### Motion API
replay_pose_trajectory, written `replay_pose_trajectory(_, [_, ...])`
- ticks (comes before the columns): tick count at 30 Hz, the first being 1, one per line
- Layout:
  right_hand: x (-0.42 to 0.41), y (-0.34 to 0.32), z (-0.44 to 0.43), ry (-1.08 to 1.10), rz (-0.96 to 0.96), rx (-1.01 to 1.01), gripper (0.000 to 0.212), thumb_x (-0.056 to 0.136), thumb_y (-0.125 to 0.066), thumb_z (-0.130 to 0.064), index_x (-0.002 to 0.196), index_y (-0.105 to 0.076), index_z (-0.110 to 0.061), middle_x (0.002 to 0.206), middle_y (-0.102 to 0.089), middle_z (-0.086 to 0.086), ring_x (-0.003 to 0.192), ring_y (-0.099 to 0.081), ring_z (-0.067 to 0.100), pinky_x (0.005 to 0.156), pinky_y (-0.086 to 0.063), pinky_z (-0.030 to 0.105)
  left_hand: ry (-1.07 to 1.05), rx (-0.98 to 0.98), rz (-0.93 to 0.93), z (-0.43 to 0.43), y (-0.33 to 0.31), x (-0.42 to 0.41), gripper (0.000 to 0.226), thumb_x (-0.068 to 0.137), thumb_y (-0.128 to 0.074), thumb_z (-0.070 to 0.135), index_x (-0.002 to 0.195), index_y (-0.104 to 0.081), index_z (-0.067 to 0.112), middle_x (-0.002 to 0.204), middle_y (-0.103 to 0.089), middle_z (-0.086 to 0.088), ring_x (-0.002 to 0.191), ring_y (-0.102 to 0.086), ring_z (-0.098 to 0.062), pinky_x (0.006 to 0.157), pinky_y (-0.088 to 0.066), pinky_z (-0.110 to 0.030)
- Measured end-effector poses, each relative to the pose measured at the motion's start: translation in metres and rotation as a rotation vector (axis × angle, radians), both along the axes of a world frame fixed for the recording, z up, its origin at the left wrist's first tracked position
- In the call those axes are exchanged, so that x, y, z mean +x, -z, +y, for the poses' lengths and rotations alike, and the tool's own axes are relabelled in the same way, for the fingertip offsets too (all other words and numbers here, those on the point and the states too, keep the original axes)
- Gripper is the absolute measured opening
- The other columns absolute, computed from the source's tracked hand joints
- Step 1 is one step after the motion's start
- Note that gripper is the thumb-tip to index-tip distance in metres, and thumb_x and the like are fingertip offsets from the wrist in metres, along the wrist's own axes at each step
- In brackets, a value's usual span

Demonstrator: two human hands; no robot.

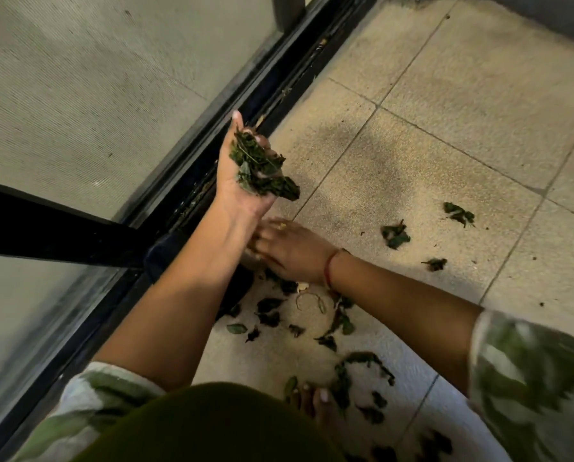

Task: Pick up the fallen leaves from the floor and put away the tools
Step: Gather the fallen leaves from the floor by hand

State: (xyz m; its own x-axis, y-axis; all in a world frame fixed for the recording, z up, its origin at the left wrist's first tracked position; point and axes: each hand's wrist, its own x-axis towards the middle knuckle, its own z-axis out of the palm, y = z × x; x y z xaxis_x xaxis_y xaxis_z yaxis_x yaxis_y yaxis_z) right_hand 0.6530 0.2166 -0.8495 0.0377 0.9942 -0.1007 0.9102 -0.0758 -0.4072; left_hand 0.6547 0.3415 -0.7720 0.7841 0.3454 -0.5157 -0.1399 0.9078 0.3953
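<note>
A bunch of leaves [260, 166] is cradled in the upturned left hand [234, 185], with the fingers curled loosely about it, just beside the door track [289, 71]. The right hand [289, 248] is held down at the tiled floor [445, 128], slightly further from the track. Its fingertips are blurred and partly hidden, so its grip cannot be told. More fallen leaves [268, 319] are scattered further out from the track. The bunch overhangs the palm, so pieces could be spilled if the hand is tilted, and some might be lost into the track's groove.
</note>
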Motion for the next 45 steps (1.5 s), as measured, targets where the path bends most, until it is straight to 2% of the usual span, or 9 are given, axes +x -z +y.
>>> replay_pose_trajectory(5, [-0.030,0.002,-0.067,0.152,-0.098,0.130,0.031,0.087,-0.053,-0.042,0.093,-0.070,-0.017,0.096,-0.065,0.004,0.096,-0.059,0.025,0.105,-0.035,0.045,-0.005,-0.036,0.055,-0.019,0.005,0.001,0.056,0.095,-0.051,0.038,0.044,-0.056,0.016,0.042,-0.054,0.002,0.034,-0.052,-0.008,0.038,-0.042,-0.016])
replay_pose_trajectory(10, [-0.072,0.004,-0.052,-0.017,-0.280,0.067,0.040,0.087,-0.055,-0.049,0.118,-0.064,-0.025,0.121,-0.060,0.003,0.119,-0.052,0.026,0.109,-0.009,0.055,0.035,-0.039,0.106,-0.035,0.006,0.003,0.056,0.095,-0.051,0.038,0.042,-0.054,0.018,0.042,-0.053,0.003,0.032,-0.049,-0.008,0.034,-0.038,-0.014])
replay_pose_trajectory(12, [-0.071,0.010,-0.052,0.001,-0.347,0.075,0.035,0.087,-0.057,-0.041,0.119,-0.064,-0.027,0.118,-0.061,-0.001,0.116,-0.053,0.022,0.109,-0.016,0.056,0.048,-0.033,0.136,-0.037,0.005,0.004,0.055,0.094,-0.052,0.039,0.043,-0.053,0.018,0.043,-0.053,0.003,0.032,-0.049,-0.008,0.034,-0.037,-0.014])
replay_pose_trajectory(16, [-0.037,0.010,-0.076,0.338,-0.340,0.064,0.035,0.074,-0.071,-0.037,0.104,-0.068,-0.018,0.099,-0.065,0.002,0.098,-0.060,0.026,0.103,-0.035,0.059,0.105,0.043,0.131,-0.042,0.007,0.003,0.066,0.101,-0.044,0.032,0.037,-0.056,0.021,0.041,-0.055,0.005,0.033,-0.053,-0.006,0.032,-0.038,-0.014])
replay_pose_trajectory(22, [0.015,0.004,-0.122,0.762,-0.254,0.135,0.027,0.087,-0.054,-0.038,0.102,-0.057,-0.016,0.103,-0.058,0.007,0.103,-0.054,0.027,0.107,-0.025,0.051,0.159,-0.066,0.120,-0.056,0.013,0.008,0.054,0.092,-0.051,0.039,0.043,-0.055,0.016,0.044,-0.057,0.002,0.033,-0.052,-0.007,0.029,-0.035,-0.014])
replay_pose_trajectory(28, [-0.001,0.002,-0.060,0.332,-0.186,0.017,0.050,0.093,-0.049,-0.040,0.137,-0.045,-0.015,0.138,-0.048,0.012,0.127,-0.045,0.032,0.111,-0.024,0.050,0.135,-0.055,0.094,-0.053,0.015,0.013,0.050,0.089,-0.055,0.039,0.044,-0.057,0.017,0.046,-0.057,0.004,0.037,-0.052,-0.005,0.040,-0.035,-0.014])
replay_pose_trajectory(35, [-0.019,0.008,-0.115,0.283,-0.158,0.229,0.020,0.085,-0.052,-0.024,0.097,-0.060,-0.010,0.091,-0.061,0.008,0.085,-0.055,0.022,0.078,-0.049,0.035,0.106,-0.060,0.090,-0.051,0.015,0.006,0.030,0.073,-0.064,0.034,0.049,-0.057,0.017,0.046,-0.057,0.004,0.036,-0.052,-0.006,0.037,-0.037,-0.014])
replay_pose_trajectory(40, [-0.054,0.010,-0.127,0.278,-0.238,0.198,0.026,0.092,-0.047,-0.038,0.094,-0.060,-0.016,0.094,-0.060,0.003,0.088,-0.055,0.022,0.092,-0.043,0.040,0.115,-0.102,0.137,-0.062,0.014,0.008,0.037,0.083,-0.062,0.034,0.050,-0.055,0.018,0.048,-0.057,0.004,0.035,-0.049,-0.006,0.032,-0.034,-0.015])
replay_pose_trajectory(45, [-0.041,0.016,-0.125,0.324,-0.344,0.134,0.023,0.076,-0.070,-0.028,0.097,-0.062,-0.020,0.093,-0.062,0.002,0.087,-0.061,0.022,0.096,-0.043,0.048,0.142,-0.118,0.141,-0.068,0.017,0.015,0.031,0.087,-0.061,0.035,0.060,-0.051,0.021,0.048,-0.057,0.005,0.036,-0.052,-0.006,0.032,-0.034,-0.015])
